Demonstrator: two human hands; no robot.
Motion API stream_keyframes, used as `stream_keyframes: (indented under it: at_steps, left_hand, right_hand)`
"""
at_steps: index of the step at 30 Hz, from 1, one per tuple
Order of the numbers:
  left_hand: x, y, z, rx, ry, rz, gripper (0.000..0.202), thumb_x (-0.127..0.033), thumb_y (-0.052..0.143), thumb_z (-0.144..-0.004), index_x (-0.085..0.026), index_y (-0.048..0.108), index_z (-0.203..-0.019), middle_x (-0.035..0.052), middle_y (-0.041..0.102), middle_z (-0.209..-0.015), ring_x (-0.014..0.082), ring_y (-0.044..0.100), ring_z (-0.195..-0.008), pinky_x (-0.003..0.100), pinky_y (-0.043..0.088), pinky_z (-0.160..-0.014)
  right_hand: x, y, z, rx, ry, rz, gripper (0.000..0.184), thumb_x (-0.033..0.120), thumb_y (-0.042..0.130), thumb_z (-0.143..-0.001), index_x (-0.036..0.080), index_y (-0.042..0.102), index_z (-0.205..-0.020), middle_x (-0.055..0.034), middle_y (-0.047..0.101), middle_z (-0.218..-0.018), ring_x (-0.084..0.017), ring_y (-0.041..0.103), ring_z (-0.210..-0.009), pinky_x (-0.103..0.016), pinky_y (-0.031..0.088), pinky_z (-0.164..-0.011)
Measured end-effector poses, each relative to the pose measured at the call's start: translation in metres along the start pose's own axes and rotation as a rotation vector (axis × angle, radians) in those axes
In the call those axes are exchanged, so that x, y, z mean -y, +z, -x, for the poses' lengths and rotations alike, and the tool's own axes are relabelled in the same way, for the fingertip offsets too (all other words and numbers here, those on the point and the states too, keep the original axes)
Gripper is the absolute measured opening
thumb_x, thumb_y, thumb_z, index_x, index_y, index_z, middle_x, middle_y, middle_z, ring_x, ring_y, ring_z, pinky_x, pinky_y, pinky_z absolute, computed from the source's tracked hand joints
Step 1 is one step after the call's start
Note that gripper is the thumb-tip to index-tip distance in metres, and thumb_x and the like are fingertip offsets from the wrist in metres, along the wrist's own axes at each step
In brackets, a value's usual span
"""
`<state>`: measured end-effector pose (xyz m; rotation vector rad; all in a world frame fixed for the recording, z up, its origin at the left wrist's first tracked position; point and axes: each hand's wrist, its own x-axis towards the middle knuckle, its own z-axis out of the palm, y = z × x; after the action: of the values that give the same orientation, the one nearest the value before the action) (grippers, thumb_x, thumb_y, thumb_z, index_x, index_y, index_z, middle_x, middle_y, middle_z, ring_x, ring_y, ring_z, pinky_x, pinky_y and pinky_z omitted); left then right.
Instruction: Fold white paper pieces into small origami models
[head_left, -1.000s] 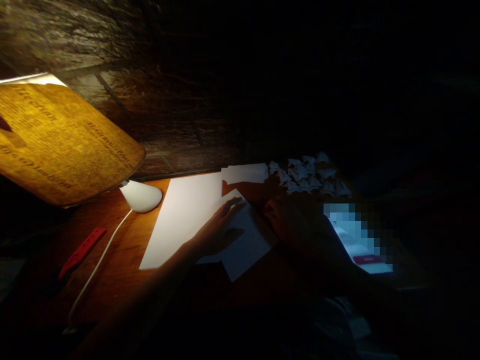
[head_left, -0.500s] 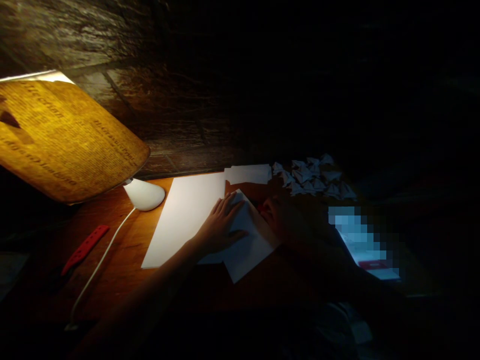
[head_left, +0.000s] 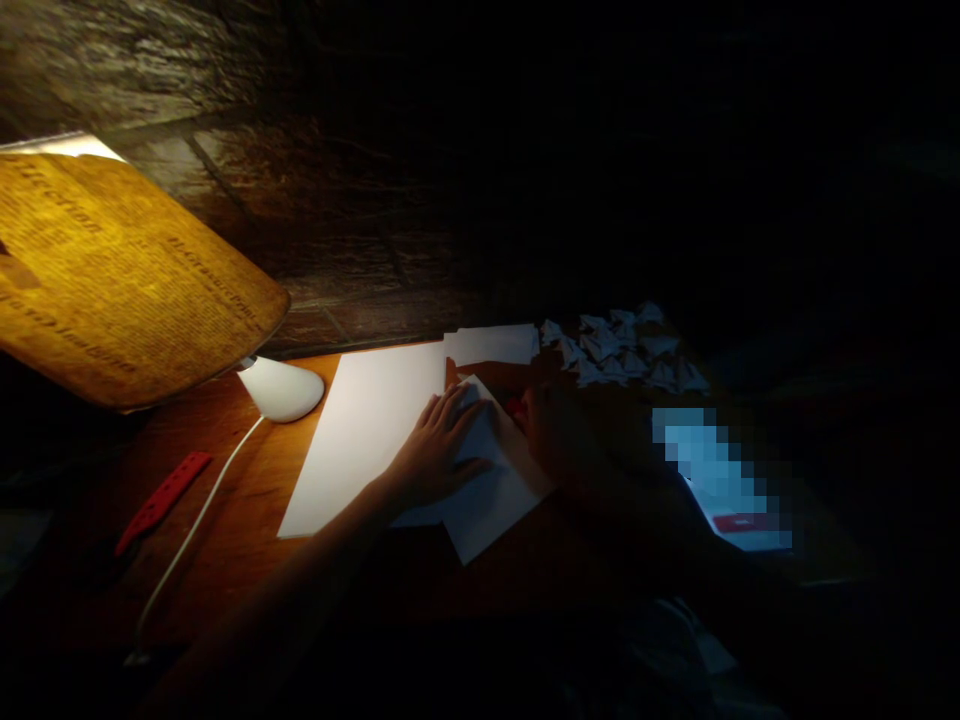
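Head view: the left hand [head_left: 442,447] lies flat on the angled sheet [head_left: 484,508], fingers spread, grasping nothing; the right hand [head_left: 541,425] curls at the sheet's right edge by a small red thing [head_left: 515,405], too dark to tell whether it grips it. Over the past second, the left fingers have spread and the right hand has edged toward the sheet's far corner, so the sheet seems pinned more firmly beside that edge. It rests on the desk [head_left: 247,480], partly over the large paper [head_left: 360,430] to its left, with folded pieces [head_left: 598,346] beyond its right side and a lamp [head_left: 289,392] to its left.
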<state>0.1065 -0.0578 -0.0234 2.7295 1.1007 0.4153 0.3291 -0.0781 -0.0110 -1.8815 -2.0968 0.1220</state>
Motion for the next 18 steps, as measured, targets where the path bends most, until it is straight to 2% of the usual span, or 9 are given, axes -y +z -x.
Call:
stream_keyframes:
  at_steps: [6, 14, 18]
  left_hand:
    - [0.001, 0.000, 0.001, 0.006, 0.007, -0.017, 0.082, -0.062, 0.056, -0.095, -0.021, 0.027, -0.160, 0.0218, 0.021, -0.168, 0.0437, 0.019, -0.156, 0.070, 0.021, -0.123]
    - [0.002, 0.003, 0.002, 0.002, 0.010, -0.010, 0.083, -0.062, 0.057, -0.094, -0.025, 0.023, -0.161, 0.0200, 0.019, -0.169, 0.0432, 0.017, -0.157, 0.072, 0.020, -0.123]
    - [0.002, 0.004, 0.002, 0.001, 0.006, -0.012, 0.084, -0.061, 0.058, -0.094, -0.023, 0.025, -0.160, 0.0201, 0.021, -0.169, 0.0432, 0.018, -0.156, 0.071, 0.020, -0.123]
  right_hand:
    - [0.000, 0.001, 0.006, 0.009, 0.029, 0.042, 0.017, 0.031, 0.051, -0.105, 0.015, 0.057, -0.104, -0.0135, 0.064, -0.103, -0.023, 0.063, -0.092, -0.030, 0.043, -0.072]
    - [-0.001, 0.006, 0.007, -0.034, 0.051, 0.068, 0.020, 0.033, 0.050, -0.104, 0.015, 0.058, -0.103, -0.0140, 0.064, -0.099, -0.023, 0.061, -0.086, -0.032, 0.042, -0.069]
    - [-0.006, 0.013, 0.006, -0.066, 0.093, 0.050, 0.023, 0.033, 0.048, -0.105, 0.013, 0.059, -0.104, -0.0157, 0.065, -0.099, -0.024, 0.063, -0.085, -0.032, 0.043, -0.068]
